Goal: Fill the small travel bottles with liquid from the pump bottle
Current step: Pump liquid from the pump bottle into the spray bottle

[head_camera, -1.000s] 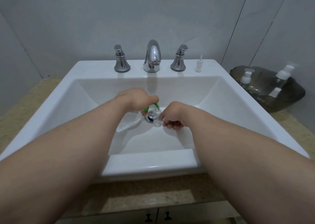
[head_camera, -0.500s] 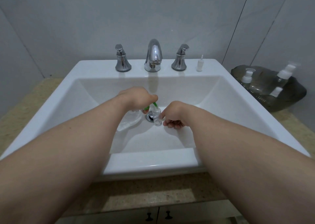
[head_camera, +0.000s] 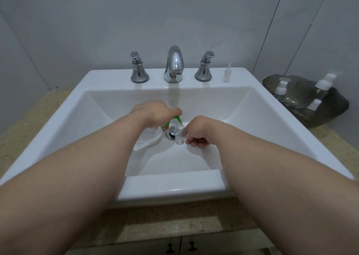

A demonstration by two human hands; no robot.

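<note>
Inside the white sink (head_camera: 242, 107), my left hand (head_camera: 155, 112) grips a clear pump bottle (head_camera: 148, 139) with a green pump head (head_camera: 175, 119), its fingers on top of the pump. The green nozzle points down over the mouth of a small clear travel bottle (head_camera: 179, 135) standing upright next to the drain (head_camera: 171, 134). My right hand (head_camera: 198, 130) pinches that small bottle from its right side. The bottle looks nearly empty. Its white cap with tube (head_camera: 226, 74) stands on the sink ledge at the back right.
A chrome tap (head_camera: 173, 66) with two handles (head_camera: 138, 68) (head_camera: 205, 66) sits at the back of the sink. A dark bowl (head_camera: 330, 107) on the right counter holds three more small bottles with white tops. A speckled counter surrounds the sink; cabinet knobs show below.
Both hands stay almost still over the drain. The green pump head sits slightly lower over the small bottle's mouth than before.
</note>
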